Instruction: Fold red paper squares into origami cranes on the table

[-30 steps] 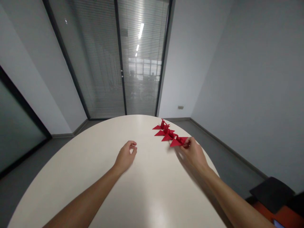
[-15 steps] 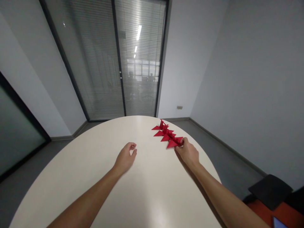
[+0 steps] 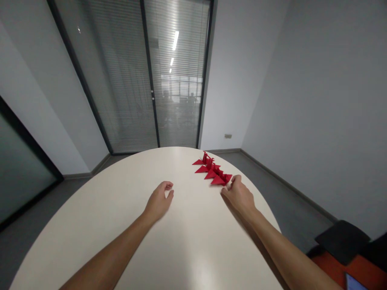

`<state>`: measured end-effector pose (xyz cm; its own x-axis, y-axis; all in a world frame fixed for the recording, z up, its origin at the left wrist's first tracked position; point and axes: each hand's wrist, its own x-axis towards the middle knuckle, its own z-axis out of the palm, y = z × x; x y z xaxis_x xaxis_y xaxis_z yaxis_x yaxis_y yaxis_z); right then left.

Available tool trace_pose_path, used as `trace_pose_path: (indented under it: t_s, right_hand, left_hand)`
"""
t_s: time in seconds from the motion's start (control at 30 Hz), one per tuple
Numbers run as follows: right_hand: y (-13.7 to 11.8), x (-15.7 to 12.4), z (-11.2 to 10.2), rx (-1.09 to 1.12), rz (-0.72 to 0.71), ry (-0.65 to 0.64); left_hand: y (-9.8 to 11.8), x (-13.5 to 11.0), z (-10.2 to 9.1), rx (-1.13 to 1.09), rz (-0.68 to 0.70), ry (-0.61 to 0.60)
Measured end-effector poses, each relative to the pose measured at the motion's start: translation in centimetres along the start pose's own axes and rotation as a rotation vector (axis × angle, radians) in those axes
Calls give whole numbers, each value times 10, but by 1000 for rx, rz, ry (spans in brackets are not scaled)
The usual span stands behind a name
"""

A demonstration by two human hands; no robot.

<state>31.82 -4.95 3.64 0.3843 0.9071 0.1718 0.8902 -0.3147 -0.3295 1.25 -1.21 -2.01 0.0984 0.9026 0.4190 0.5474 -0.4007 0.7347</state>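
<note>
Several red paper cranes stand in a slanting row on the far right part of the round white table. The nearest crane has its pointed wing toward the left. Just beside it, on its right, is my right hand, thumb and fingers apart and nothing between them; whether a fingertip still touches the crane I cannot tell. My left hand hovers at or just over the middle of the table, fingers curved and apart from the thumb, holding nothing.
A black chair back and an orange-red surface with a screen-like device are at the lower right. Beyond the table stand a glass partition with blinds and a grey wall with a socket.
My right hand has let go of the nearest crane, its thumb and fingers parting. That crane sits slightly farther back, closer to the others. My left hand stays where it was.
</note>
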Motion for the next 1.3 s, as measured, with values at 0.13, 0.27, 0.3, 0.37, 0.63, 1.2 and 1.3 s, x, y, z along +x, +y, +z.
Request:
trace_pose_path:
  t_s: [0.13,0.27,0.3,0.37,0.63,1.2,1.3]
  right_hand:
    - [-19,-13,-17,76,-199,92]
    - [-61,-15,-16,232,-578,70]
    - [-73,-15,-11,240,-666,54]
    - [-94,-14,4,212,-760,12]
    - [-112,-13,65,94,-749,-297]
    - [-109,-10,66,86,-743,-340]
    - [-109,-10,67,85,-745,-338]
  left_hand:
    - [7,-4,-1,159,81,-37]
    - [15,-10,-4,439,193,-108]
    - [15,-12,-6,504,199,-125]
    - [15,-13,-9,605,162,-158]
    - [16,-13,-13,700,1,-274]
    - [20,-10,-14,711,-33,-308]
    - [19,-11,-13,717,-23,-304]
